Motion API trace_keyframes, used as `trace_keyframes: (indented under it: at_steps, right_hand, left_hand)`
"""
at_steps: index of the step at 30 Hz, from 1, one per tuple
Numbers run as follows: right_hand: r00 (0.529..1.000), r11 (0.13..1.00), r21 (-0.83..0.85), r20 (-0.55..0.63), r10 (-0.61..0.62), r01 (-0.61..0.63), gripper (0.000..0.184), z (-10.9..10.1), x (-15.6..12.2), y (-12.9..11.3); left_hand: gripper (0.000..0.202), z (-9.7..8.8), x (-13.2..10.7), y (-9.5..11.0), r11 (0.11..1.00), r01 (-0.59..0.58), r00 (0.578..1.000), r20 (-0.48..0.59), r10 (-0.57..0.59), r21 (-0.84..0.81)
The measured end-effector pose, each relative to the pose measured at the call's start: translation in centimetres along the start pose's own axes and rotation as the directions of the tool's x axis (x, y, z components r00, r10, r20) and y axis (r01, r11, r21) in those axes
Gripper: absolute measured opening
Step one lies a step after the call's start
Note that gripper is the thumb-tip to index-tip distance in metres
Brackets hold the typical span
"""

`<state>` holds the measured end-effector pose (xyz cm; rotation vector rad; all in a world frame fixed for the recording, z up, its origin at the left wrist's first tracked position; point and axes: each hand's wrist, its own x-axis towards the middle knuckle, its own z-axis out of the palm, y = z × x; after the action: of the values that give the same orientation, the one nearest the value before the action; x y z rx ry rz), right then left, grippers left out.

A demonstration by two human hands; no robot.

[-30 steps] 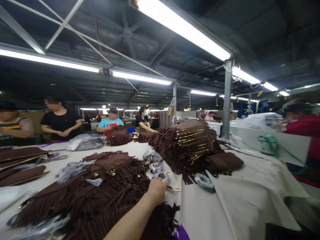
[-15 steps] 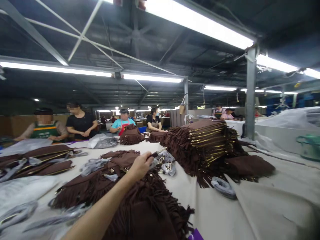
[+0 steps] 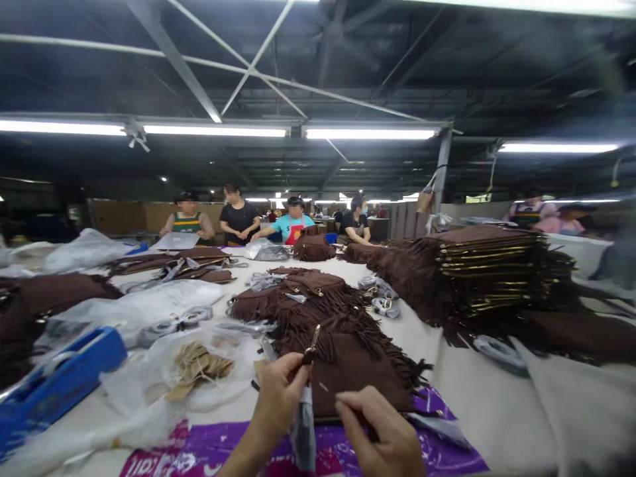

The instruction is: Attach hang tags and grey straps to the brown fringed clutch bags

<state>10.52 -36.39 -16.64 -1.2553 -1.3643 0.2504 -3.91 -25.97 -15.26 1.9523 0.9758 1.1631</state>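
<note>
My left hand point(image 3: 279, 397) is closed on a brown strap end with a gold swivel clasp point(image 3: 314, 338) pointing up. Below those fingers hangs the strap's grey-wrapped length point(image 3: 304, 430). To its right, my right hand point(image 3: 380, 430) is closed in a pinch; whatever its fingertips hold is too small to make out. Under and beyond both hands lies a dark brown fringed bag point(image 3: 358, 371), partly on a purple printed plastic bag point(image 3: 437, 404). More brown fringed bags point(image 3: 318, 285) are heaped just behind it.
A tall stack of brown bags point(image 3: 477, 265) with gold zips stands at right. On the left are a blue tape dispenser point(image 3: 84, 371), brown paper tags point(image 3: 199, 364) on clear plastic, and wrapped straps point(image 3: 179, 321). Several co-workers point(image 3: 295, 225) are across the table.
My left hand has drawn back from over the heaped bags, bringing the strap end near me. My right hand has come into view. The camera view has swung left.
</note>
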Motion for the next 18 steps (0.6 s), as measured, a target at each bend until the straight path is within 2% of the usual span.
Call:
trace_keyframes:
  at_steps: [2,3,6,11,13,15,17,18]
  right_hand:
    - [0.989,0.99,-0.089,-0.091,-0.117,0.109,0.024,0.6,1.6,-0.7]
    - [0.984,0.984,-0.127,-0.111,-0.14,0.125,0.025,0.8,2.0,-0.8]
    - [0.979,0.966,-0.217,-0.111,-0.17,0.143,0.024,0.6,2.4,-0.3]
    - [0.972,0.944,-0.286,-0.114,-0.206,0.167,0.024,-0.1,1.7,0.8]
    - [0.98,0.953,-0.268,-0.094,-0.174,0.143,0.024,-0.3,1.6,0.7]
    - [0.994,0.979,-0.191,-0.07,-0.085,0.07,0.022,-0.4,1.6,0.6]
    - [0.994,0.997,-0.013,-0.084,0.074,-0.075,0.016,-0.2,1.8,0.7]
    - [0.982,0.982,0.114,-0.094,0.162,-0.151,0.02,0.0,1.8,0.8]
  left_hand:
    - [0.025,0.7,-0.9,0.2,0.998,-0.052,0.998,-0.039,0.05,-0.034]
    - [0.023,1.0,-1.2,0.3,0.996,-0.079,0.995,-0.06,0.077,-0.039]
    - [0.021,1.7,-1.6,0.5,0.991,-0.131,0.987,-0.095,0.13,-0.009]
    - [0.021,2.8,-1.6,-0.2,0.984,-0.152,0.981,-0.11,0.162,0.097]
    - [0.021,3.2,-1.6,-0.3,0.979,-0.167,0.979,-0.098,0.179,0.117]
    - [0.023,3.6,-1.7,-0.2,0.975,-0.19,0.977,-0.07,0.199,0.117]
    - [0.029,4.0,-1.9,0.1,0.971,-0.222,0.974,-0.028,0.225,0.089]
    - [0.032,4.2,-2.0,0.3,0.97,-0.235,0.972,-0.004,0.236,0.064]
